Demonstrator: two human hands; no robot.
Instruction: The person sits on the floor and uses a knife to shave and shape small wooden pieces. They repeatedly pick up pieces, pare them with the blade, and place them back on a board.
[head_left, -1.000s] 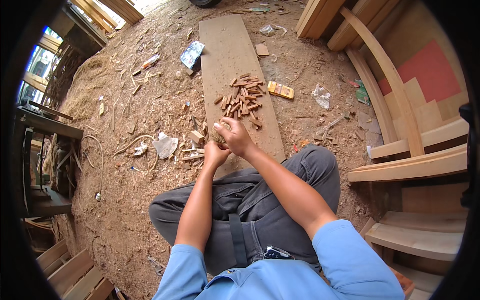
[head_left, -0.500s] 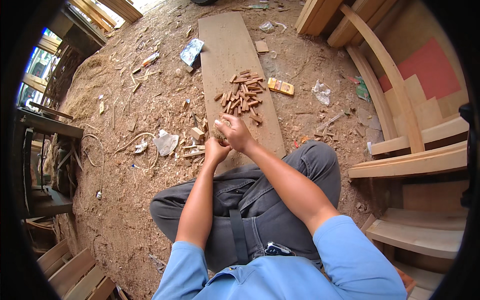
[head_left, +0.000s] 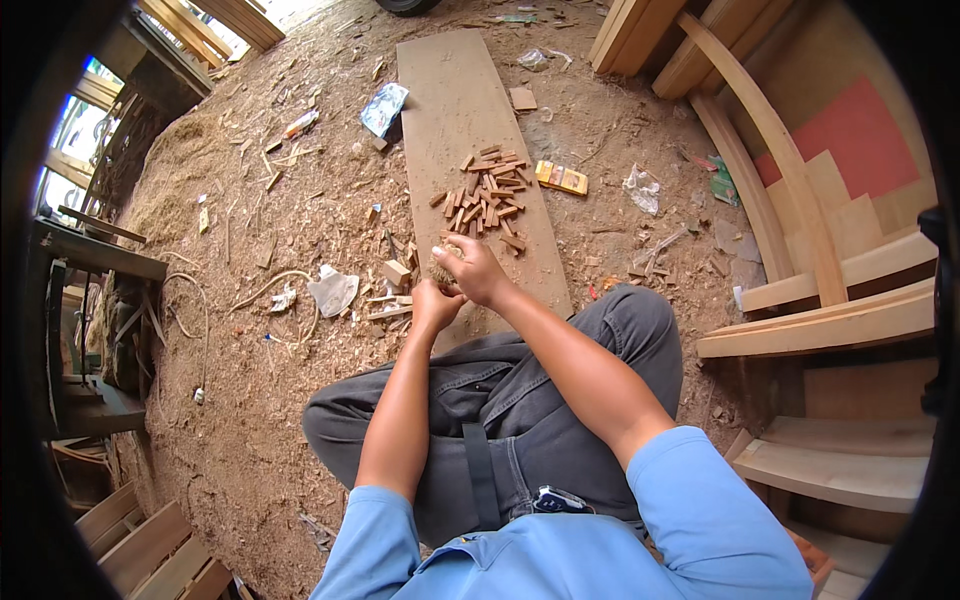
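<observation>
My right hand [head_left: 472, 271] is closed on a tan, fibrous wad [head_left: 442, 274]. Just below it, my left hand [head_left: 433, 305] has its fingers curled beside the wad, and whatever is in them is hidden. Both hands are over the near part of a long flat board [head_left: 440, 85] on the ground. A loose heap of several small brown wooden blocks [head_left: 485, 200] lies on the board beyond my hands.
Scraps of wood [head_left: 395, 275], a cord [head_left: 265, 285], plastic litter [head_left: 333, 292] and a yellow packet [head_left: 562, 178] lie among the shavings. Curved timber parts [head_left: 815, 325] stand at the right, a dark metal frame [head_left: 100, 250] at the left, and wooden slats [head_left: 150, 555] at the lower left.
Both hands stay at about the same place near the board's close end, with only very slight shifts. The heap of blocks looks the same.
</observation>
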